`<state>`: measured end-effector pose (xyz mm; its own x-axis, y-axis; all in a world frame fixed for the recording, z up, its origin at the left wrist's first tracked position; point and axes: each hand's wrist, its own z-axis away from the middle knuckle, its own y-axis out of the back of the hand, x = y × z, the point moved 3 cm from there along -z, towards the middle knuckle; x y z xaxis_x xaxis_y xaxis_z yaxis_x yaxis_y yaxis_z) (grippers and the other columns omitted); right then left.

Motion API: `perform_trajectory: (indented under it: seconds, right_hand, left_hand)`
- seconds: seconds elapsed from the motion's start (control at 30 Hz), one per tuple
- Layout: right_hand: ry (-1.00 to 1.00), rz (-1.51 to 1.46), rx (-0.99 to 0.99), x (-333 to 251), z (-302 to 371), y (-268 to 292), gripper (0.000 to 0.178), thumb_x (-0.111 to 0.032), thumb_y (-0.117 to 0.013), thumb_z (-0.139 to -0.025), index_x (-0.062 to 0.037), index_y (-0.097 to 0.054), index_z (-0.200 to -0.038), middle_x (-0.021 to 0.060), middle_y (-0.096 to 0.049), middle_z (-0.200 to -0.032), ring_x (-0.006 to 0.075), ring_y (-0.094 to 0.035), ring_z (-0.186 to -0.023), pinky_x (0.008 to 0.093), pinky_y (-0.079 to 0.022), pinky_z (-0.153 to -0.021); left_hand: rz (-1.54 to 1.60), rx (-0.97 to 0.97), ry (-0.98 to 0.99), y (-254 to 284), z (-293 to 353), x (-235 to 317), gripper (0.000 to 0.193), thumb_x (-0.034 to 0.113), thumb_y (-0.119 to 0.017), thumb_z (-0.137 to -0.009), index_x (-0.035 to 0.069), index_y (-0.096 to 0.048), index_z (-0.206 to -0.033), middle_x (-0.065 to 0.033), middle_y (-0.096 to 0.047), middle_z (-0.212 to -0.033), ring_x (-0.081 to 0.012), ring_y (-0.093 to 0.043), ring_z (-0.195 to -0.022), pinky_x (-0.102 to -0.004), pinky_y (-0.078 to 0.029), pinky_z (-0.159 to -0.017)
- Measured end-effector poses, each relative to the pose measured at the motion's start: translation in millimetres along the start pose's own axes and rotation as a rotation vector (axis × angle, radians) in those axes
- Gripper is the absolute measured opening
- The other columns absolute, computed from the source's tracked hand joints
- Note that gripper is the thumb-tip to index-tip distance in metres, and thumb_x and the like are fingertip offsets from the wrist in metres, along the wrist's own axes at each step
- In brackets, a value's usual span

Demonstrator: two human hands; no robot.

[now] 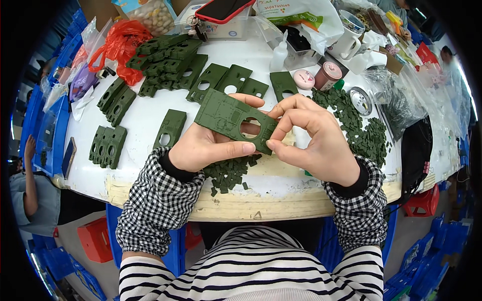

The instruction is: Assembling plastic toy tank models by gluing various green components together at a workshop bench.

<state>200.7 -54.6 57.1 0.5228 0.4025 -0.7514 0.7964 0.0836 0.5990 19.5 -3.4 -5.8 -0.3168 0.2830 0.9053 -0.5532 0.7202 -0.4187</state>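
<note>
My left hand [203, 148] is closed around a dark green plastic model tank hull [221, 116], held tilted above the table, with a round hole towards its right end. The thumb lies along the near edge, the fingers behind. At that right end my right hand [319, 140] is closed in a pinch, thumb and forefinger touching the hull's edge; anything between the fingertips is hidden. Below the hands lies a pile of small green plastic pieces [227, 175]. A larger heap of such pieces [359, 120] spreads to the right of my right hand.
More green hulls stand at the left [108, 146] and in a stack [173, 62] farther back. A red plastic bag [125, 45], a phone in a red case [223, 10], a squeeze bottle [279, 52], a pink-lidded jar [329, 75] and a mug [346, 44] line the back.
</note>
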Motion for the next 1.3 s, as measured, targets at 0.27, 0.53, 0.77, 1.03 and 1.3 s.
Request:
perform_trajectory:
  seconds: [0.27, 0.53, 0.77, 1.03, 1.3]
  right_hand:
    - [0.031, 0.021, 0.016, 0.4, -0.2, -2.2, 0.011, -0.008, -0.074, -0.072, -0.0041, -0.064, -0.072, 0.0108, -0.062, -0.095, 0.0267, -0.060, -0.092, 0.0358, -0.047, -0.080]
    - [0.029, -0.035, 0.053, 1.6, 1.9, -1.5, 0.012, -0.011, -0.073, -0.072, -0.0053, -0.063, -0.072, 0.0106, -0.060, -0.093, 0.0281, -0.057, -0.093, 0.0374, -0.046, -0.081]
    - [0.095, 0.033, 0.084, 7.9, 0.0, 0.1, 0.020, -0.016, -0.078, -0.073, -0.0063, -0.064, -0.083, 0.0101, -0.058, -0.099, 0.0262, -0.056, -0.098, 0.0358, -0.044, -0.085]
    - [0.217, 0.185, 0.220, -5.6, 4.2, -6.1, 0.029, -0.011, -0.081, -0.067, -0.0069, -0.062, -0.088, 0.0080, -0.052, -0.095, 0.0274, -0.049, -0.094, 0.0368, -0.043, -0.082]
    - [0.219, 0.300, 0.251, -14.3, -0.3, -8.8, 0.026, -0.007, -0.078, -0.065, -0.0054, -0.062, -0.085, 0.0072, -0.054, -0.085, 0.0275, -0.050, -0.086, 0.0368, -0.044, -0.075]
  left_hand:
    - [0.028, -0.004, -0.026, -3.0, 0.8, 3.1, 0.065, -0.004, -0.069, -0.083, 0.001, -0.038, -0.139, -0.0122, -0.051, -0.129, -0.0213, -0.057, -0.116, -0.0339, -0.054, -0.092]
    - [0.016, 0.063, 0.022, -1.4, -2.0, -3.1, 0.077, 0.002, -0.071, -0.077, 0.002, -0.031, -0.142, -0.0157, -0.049, -0.133, -0.0280, -0.052, -0.124, -0.0433, -0.056, -0.094]
    - [0.036, 0.082, -0.033, 3.8, -5.7, -3.5, 0.070, 0.004, -0.070, -0.081, 0.001, -0.033, -0.141, -0.0168, -0.049, -0.132, -0.0254, -0.053, -0.121, -0.0406, -0.056, -0.093]
    - [0.048, 0.119, -0.038, 3.1, -4.8, 0.4, 0.068, 0.007, -0.066, -0.084, 0.002, -0.031, -0.142, -0.0203, -0.045, -0.139, -0.0269, -0.052, -0.123, -0.0376, -0.054, -0.094]
    - [0.093, 0.131, -0.106, 0.0, -2.3, 7.2, 0.066, 0.004, -0.066, -0.085, 0.003, -0.033, -0.142, -0.0206, -0.045, -0.140, -0.0264, -0.052, -0.123, -0.0370, -0.053, -0.094]
